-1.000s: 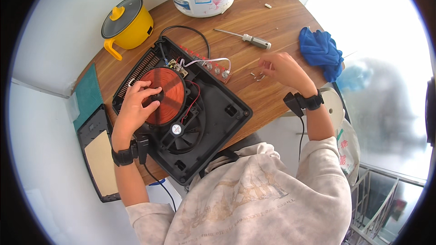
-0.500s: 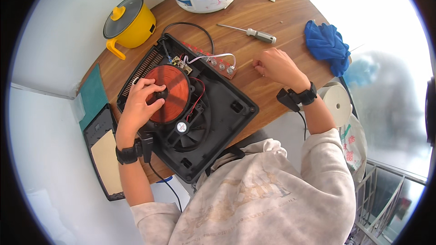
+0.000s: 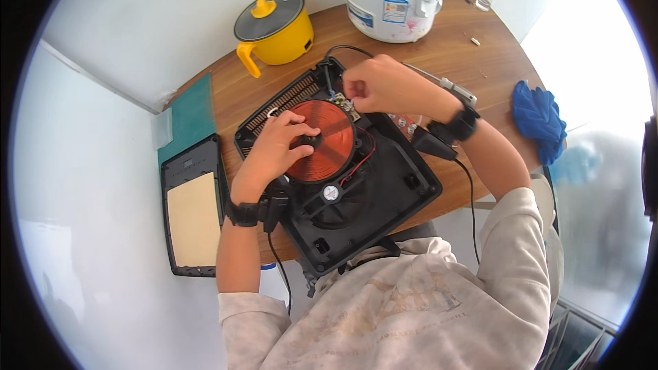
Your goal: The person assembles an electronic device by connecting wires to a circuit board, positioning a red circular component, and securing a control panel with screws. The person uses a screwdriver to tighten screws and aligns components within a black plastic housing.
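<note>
The copper-coloured coil (image 3: 334,138) sits in the upper left part of an open black housing (image 3: 384,185) on the wooden table (image 3: 439,62). Leftmost, a green mat (image 3: 188,120) lies just beyond a black panel (image 3: 194,223) with a beige sheet on it. Next comes a lidded yellow pot (image 3: 291,41), then the left hand (image 3: 277,147), its bent fingers spread over the coil with fingertips at the dark centre; I cannot tell whether they grasp it or merely rest there. The right hand (image 3: 387,89) has its fingers curled in beside a small circuit board (image 3: 347,106); whether anything is pinched between them cannot be told. Behind it stands a white rice cooker (image 3: 394,14). Farther right are a screwdriver (image 3: 458,90), partly hidden by the right arm, and a crumpled blue cloth (image 3: 538,123).
</note>
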`<state>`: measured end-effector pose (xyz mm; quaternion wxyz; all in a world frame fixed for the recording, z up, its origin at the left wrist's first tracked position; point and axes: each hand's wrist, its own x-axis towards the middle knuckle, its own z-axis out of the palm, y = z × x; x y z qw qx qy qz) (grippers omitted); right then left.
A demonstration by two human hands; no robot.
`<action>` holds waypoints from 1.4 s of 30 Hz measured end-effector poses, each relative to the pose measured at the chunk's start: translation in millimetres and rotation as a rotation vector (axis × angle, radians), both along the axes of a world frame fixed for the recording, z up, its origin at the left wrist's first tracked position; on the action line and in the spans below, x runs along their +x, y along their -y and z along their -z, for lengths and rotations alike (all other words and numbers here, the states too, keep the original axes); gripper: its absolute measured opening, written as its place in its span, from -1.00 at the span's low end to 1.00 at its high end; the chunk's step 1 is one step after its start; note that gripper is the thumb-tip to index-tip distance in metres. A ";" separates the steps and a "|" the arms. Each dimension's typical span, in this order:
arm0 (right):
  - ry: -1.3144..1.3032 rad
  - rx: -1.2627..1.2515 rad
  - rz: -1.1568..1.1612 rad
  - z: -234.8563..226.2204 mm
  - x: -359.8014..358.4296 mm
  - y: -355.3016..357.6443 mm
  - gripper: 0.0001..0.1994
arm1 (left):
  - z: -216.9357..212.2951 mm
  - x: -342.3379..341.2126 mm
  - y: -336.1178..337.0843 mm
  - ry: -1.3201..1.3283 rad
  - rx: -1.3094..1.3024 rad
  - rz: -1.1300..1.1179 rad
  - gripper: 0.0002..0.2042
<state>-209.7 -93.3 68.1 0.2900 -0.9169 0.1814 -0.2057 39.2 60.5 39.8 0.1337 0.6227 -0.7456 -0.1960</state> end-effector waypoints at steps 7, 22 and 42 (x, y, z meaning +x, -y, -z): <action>-0.200 -0.001 -0.071 15.5 92.7 27.7 -0.93 | 5.8 2.0 -1.8 -0.042 -0.056 0.005 -0.65; -0.220 -0.075 -0.058 40.7 115.5 38.1 -0.92 | 1.1 0.3 -5.8 -0.049 -0.015 -0.019 -0.64; -0.237 -0.046 -0.164 29.2 111.8 41.2 -0.86 | 2.6 -0.4 -6.0 -0.061 -0.029 -0.027 -0.65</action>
